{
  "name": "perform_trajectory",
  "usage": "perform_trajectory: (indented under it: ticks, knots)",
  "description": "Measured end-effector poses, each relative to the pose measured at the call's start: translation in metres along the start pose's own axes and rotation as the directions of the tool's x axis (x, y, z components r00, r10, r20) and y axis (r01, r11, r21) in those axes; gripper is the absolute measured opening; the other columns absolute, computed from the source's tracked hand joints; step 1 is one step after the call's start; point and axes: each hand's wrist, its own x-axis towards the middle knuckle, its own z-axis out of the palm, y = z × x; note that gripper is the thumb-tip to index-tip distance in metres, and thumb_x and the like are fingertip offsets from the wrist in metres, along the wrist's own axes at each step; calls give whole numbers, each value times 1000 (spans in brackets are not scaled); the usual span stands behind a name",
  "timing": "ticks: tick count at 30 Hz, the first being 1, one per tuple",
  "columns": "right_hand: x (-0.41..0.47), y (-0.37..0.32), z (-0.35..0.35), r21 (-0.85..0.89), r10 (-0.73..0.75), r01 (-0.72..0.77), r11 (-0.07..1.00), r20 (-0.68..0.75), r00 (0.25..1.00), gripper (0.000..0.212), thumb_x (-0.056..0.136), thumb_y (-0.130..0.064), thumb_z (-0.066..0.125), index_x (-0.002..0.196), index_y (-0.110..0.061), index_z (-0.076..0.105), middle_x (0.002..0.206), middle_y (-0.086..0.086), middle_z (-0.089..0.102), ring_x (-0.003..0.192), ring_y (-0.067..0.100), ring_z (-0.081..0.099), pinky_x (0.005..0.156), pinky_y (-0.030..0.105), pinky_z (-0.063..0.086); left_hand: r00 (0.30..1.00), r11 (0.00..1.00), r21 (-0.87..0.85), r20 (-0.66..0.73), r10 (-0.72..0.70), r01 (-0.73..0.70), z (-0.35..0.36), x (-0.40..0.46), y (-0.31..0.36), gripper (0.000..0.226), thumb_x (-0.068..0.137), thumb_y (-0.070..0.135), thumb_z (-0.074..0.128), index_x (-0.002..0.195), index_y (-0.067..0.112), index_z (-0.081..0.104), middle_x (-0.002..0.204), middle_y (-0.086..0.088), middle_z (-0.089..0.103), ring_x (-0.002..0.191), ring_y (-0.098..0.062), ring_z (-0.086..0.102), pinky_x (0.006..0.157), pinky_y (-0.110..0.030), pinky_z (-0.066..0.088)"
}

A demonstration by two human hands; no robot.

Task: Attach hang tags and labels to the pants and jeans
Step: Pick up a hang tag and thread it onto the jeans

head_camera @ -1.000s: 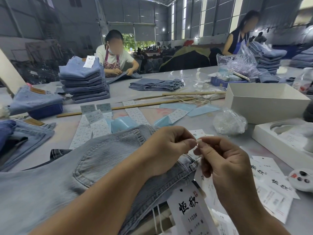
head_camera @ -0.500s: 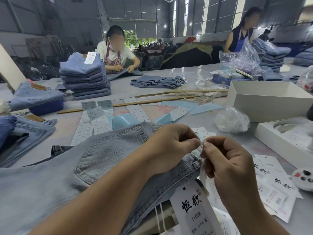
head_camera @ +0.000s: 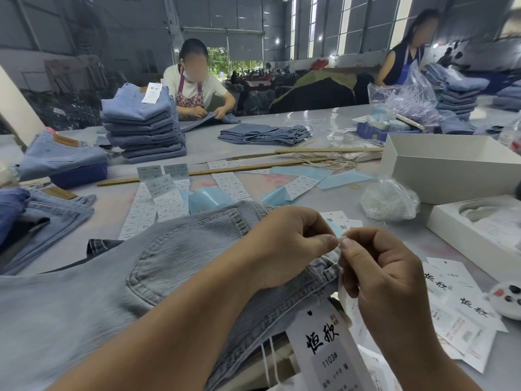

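pinching the two ends of a thin white tag string between thumb and forefinger of both hands, i have my left hand [head_camera: 284, 244] and right hand [head_camera: 386, 275] meeting tip to tip just above the waistband of the pale jeans [head_camera: 118, 277] spread on the counter [head_camera: 282, 119] in front of me. the hang tag [head_camera: 324, 348] hangs below my wrists, at the near edge of the jeans. i judge this is the fastening step: the ends need pushing together or knotting, which calls for a fine, steady squeeze, as the string is almost too small to see. loose tags [head_camera: 456, 303] lie to my right, label sheets [head_camera: 166, 193] and blue paper ahead, white boxes [head_camera: 439, 167] beyond. stacked jeans [head_camera: 141, 125] and two other workers sit across the counter in a big warehouse hall.
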Motion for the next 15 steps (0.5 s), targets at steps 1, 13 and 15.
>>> perform_trajectory:
  ticks: [1,13,15]
  knots:
    - [0,0,0,-1,4,-4,1000,1,1000,13,86,-25,58,78,-19,67,53,5,53,45,13,46,41,25,40,1000,1000,4,0,0,0,0,0,0,10,93,32,66,85,26,69,71,14,64,66,4,57,62,-15,44]
    - [2,2,0,91,65,-68,994,31,997,23,96,-6,55,76,-12,65,54,4,47,46,14,40,39,24,35,1000,1000,-12,12,16,-16,2,-1,0,7,92,30,67,88,26,69,77,11,67,72,0,61,69,-19,50]
    - [2,2,0,101,75,-79,992,35,997,24,96,-6,54,75,-12,65,55,5,47,47,14,39,40,24,34,1000,1000,-13,11,17,-17,2,0,0,6,92,30,67,88,26,69,78,11,67,72,-1,61,70,-20,51]
